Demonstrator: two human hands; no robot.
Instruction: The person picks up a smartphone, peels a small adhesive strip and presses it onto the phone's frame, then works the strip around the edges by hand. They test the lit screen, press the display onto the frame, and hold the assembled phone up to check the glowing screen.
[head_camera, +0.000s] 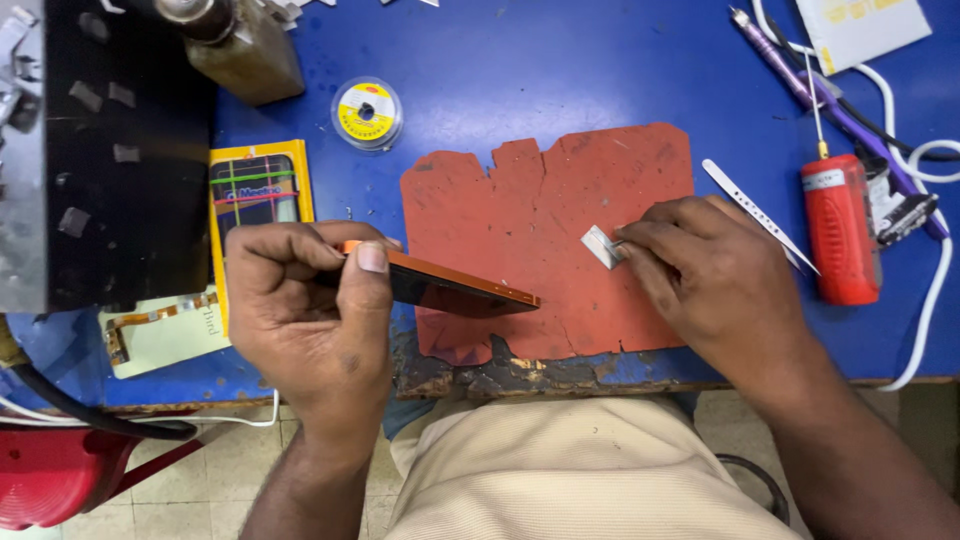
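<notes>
My left hand (305, 310) grips an orange-edged phone (450, 288) by its left end, holding it tilted on edge above the front of a worn red-orange mat (545, 190). My right hand (715, 270) rests on the mat's right side, its fingertips pinching a small silvery-white piece (600, 246) that lies on the mat. The phone's dark face points toward me. The two hands are apart, with bare mat between them.
A blue table (560, 60) carries a solder-wire spool (366, 112), a yellow-framed package (255, 195), a black block (120, 150), metal tweezers (745, 205), a red tool (840, 230), purple tools (800, 85) and a white cable (935, 260). The table's chipped front edge (500, 378) is near my lap.
</notes>
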